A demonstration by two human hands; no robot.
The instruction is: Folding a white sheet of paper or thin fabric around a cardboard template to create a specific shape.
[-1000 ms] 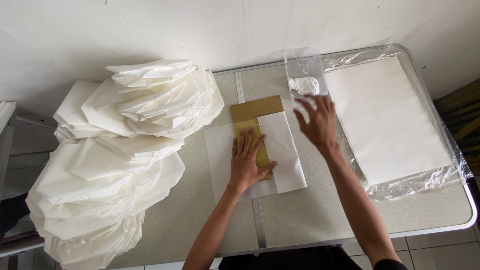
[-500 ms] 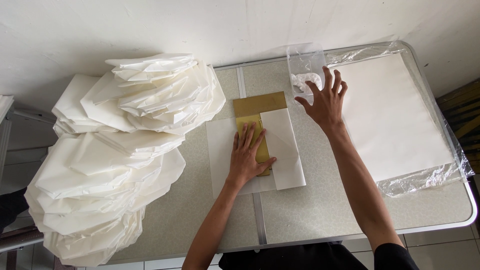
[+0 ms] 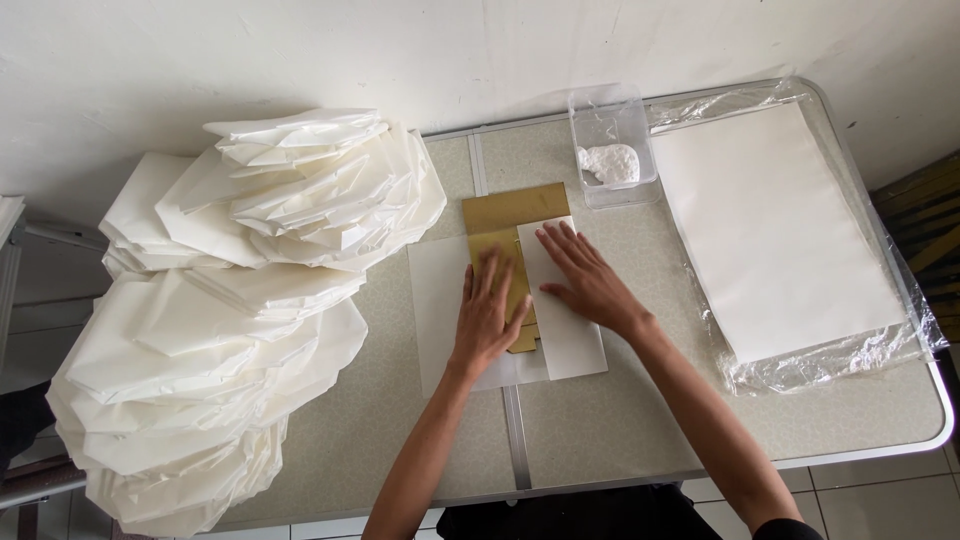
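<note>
Both hands, left hand (image 3: 487, 318) and right hand (image 3: 585, 280), press flat and open on folded white paper (image 3: 572, 335); a clear tub (image 3: 612, 146) at the table's far edge holds white paste (image 3: 610, 164).

Both forearms reach up from the lower frame toward its centre. The left hand (image 3: 490, 315) lies flat, fingers spread. The right hand (image 3: 585, 280) lies flat just beside it, fingers pointing upper left.

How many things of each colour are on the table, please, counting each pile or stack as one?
White: 4 – pile of folded paper pieces, sheet being folded, stack of sheets in plastic wrap, paste lump
Gold: 1 – card
Clear: 1 – tub
Total: 6
</note>
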